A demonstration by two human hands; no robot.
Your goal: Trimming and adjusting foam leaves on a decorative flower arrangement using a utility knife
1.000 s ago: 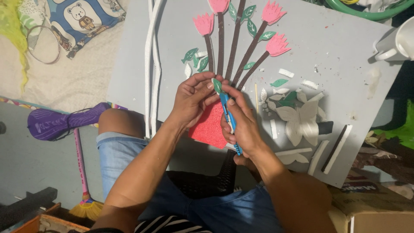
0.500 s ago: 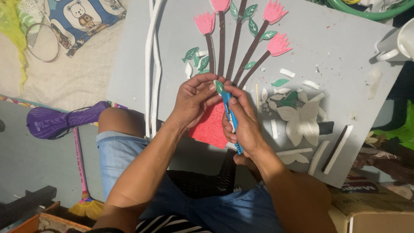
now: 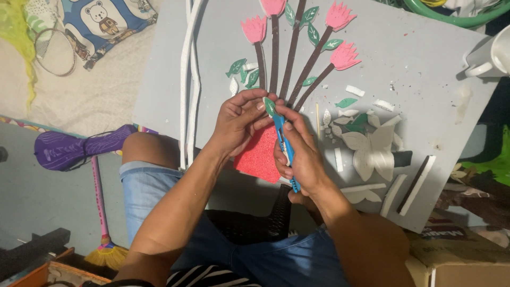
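Head view, looking down at a lap. The left hand pinches a small green foam leaf in closed fingers, seemingly to steady it for trimming. The right hand is wrapped shut around a blue craft knife, blade tip at the leaf. Both hover over a red foam vase at the center of the grey tabletop. At twelve o'clock: four pink foam tulips visible on five brown stems. At three o'clock: one white foam flower.

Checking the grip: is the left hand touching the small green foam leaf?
Touching. The head view shows the left hand with its fingertips pinching the small green foam leaf, with no gap, while the right hand holds the blue craft knife.
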